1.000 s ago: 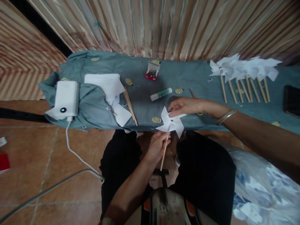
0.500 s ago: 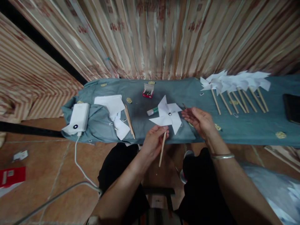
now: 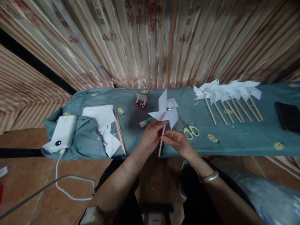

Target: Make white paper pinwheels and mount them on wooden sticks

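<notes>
A white paper pinwheel (image 3: 172, 116) with a shiny pin at its centre stands upright over the near part of the cloth-covered table. My left hand (image 3: 152, 134) is closed round its wooden stick just below the blades. Lower on the same stick, the fingers of my right hand (image 3: 176, 139) pinch it from the right side. Green-handled scissors (image 3: 191, 132) lie right of my hands. Partly behind the pinwheel and my left hand lies a glue stick (image 3: 145, 122). Beyond it sits a small open red box (image 3: 141, 101) of pins.
Several finished pinwheels (image 3: 228, 92) lie in a row at the right, near a black phone (image 3: 288, 117). Leftward are loose sticks (image 3: 120, 134), white paper sheets (image 3: 99, 114) and a white power bank (image 3: 64, 131) with a cable hanging off the edge.
My right hand has moved from beside the blades down to the stick and closed on it. The scissors now show fully. The pinwheel's blades have turned slightly, and the whole view has shifted.
</notes>
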### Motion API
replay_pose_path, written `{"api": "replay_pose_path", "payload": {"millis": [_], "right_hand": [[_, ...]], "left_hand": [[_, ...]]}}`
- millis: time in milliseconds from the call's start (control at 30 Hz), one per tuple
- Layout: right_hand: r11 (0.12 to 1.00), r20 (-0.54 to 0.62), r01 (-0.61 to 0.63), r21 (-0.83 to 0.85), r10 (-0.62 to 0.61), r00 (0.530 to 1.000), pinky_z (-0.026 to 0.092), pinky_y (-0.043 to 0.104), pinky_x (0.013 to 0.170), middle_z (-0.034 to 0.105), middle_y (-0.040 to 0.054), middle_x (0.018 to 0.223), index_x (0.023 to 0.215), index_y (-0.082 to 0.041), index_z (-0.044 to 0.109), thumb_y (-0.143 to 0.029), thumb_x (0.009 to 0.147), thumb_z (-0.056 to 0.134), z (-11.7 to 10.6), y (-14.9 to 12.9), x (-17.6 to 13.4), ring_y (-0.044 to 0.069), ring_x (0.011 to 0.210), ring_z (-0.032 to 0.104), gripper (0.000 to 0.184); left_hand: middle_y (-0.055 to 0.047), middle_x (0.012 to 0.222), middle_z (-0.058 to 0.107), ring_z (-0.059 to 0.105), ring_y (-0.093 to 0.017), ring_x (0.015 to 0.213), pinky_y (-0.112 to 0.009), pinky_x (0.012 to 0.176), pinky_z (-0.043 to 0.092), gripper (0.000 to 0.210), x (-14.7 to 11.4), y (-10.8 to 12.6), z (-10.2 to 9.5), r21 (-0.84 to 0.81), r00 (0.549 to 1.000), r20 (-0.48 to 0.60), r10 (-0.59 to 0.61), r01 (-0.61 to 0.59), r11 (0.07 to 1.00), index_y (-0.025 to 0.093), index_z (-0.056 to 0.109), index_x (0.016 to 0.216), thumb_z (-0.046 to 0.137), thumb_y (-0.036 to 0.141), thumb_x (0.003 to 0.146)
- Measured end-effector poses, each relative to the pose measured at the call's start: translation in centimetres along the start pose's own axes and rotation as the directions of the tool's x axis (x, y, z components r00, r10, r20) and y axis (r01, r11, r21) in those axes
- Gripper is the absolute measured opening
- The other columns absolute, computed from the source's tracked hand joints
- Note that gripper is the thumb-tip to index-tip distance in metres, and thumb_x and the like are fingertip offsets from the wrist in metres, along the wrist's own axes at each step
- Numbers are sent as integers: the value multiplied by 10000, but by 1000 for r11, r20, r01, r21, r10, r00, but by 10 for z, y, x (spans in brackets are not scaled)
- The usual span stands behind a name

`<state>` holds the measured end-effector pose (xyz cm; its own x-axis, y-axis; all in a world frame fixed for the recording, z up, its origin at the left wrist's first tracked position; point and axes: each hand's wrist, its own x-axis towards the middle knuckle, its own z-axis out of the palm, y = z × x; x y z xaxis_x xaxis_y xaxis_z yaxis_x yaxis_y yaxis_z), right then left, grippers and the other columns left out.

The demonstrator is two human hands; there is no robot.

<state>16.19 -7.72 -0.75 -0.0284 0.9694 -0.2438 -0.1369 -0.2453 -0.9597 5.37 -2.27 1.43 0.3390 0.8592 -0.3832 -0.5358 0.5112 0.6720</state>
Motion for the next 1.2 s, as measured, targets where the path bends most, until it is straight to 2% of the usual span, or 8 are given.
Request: {"api": "replay_pose_path", "payload": {"millis": [433, 567, 633, 700, 767, 833, 933, 1200], "right_hand": [[987, -51, 100, -123, -107, 993, 467, 283, 594, 660, -8, 659, 701, -218, 665, -458, 696, 747, -2, 3, 5, 147, 619, 593, 254], [975, -118, 107, -193, -131, 984, 478, 301, 599, 681, 8, 663, 702, -222, 684, -505, 695, 759, -26, -7, 1, 156, 603, 592, 293], [971, -281, 113, -211, -171, 944, 489, 314, 625, 688, 19, 691, 708, -234, 685, -541, 747, 710, -47, -14, 1, 155, 606, 587, 311], [965, -507, 203, -164, -259, 822, 518, 351, 781, 728, 30, 916, 866, -273, 693, -529, 741, 727, -66, -21, 3, 190, 821, 655, 286], [946, -574, 278, -169, -324, 752, 493, 394, 928, 695, 40, 1159, 997, -298, 676, -538, 697, 762, -80, -27, 7, 234, 1090, 630, 394], [948, -494, 296, -119, -315, 811, 470, 391, 985, 666, 49, 1249, 1066, -285, 667, -580, 693, 747, -84, -32, 10, 242, 1193, 595, 482], [979, -330, 200, -46, -204, 922, 516, 346, 868, 736, 48, 1059, 975, -250, 697, -616, 670, 740, -78, -34, 13, 217, 991, 676, 479], [989, -310, 144, -31, -146, 939, 447, 264, 550, 702, -15, 677, 685, -222, 667, -511, 564, 836, -63, -34, 18, 126, 564, 575, 356]], "left_hand": [[-28, 705, 697, 597, -107, 654, -232, 660, 446, 324, -2, -10, -8, 41, 1000, -24, -14, 15, 999, 116, 759, 776, 895, 263, 520], [-15, 659, 687, 591, -89, 607, -214, 636, 468, 289, -2, -6, -8, 62, 997, -67, -28, 33, 998, 126, 751, 726, 901, 247, 511], [-16, 657, 687, 585, -78, 579, -202, 603, 475, 301, -3, -4, -8, 92, 995, -80, -52, 59, 994, 123, 755, 729, 906, 243, 497], [-17, 625, 669, 563, -69, 541, -185, 532, 452, 325, -5, -3, -9, 145, 996, -52, -67, 74, 987, 108, 761, 742, 906, 251, 489], [-14, 569, 637, 535, -66, 505, -173, 459, 400, 330, -6, -4, -11, 204, 998, -9, -62, 62, 977, 95, 762, 728, 904, 266, 484], [-10, 534, 617, 515, -66, 483, -169, 418, 356, 313, -6, -6, -14, 264, 999, 17, -41, 35, 964, 100, 761, 700, 899, 279, 483], [-11, 533, 629, 514, -71, 479, -171, 408, 348, 275, -3, -8, -18, 350, 999, 36, -9, -4, 937, 128, 773, 699, 884, 288, 504], [12, 496, 634, 457, -64, 372, -193, 376, 338, 120, 5, -3, -26, 495, 995, 70, 78, -102, 863, 178, 771, 648, 843, 214, 559]]}}
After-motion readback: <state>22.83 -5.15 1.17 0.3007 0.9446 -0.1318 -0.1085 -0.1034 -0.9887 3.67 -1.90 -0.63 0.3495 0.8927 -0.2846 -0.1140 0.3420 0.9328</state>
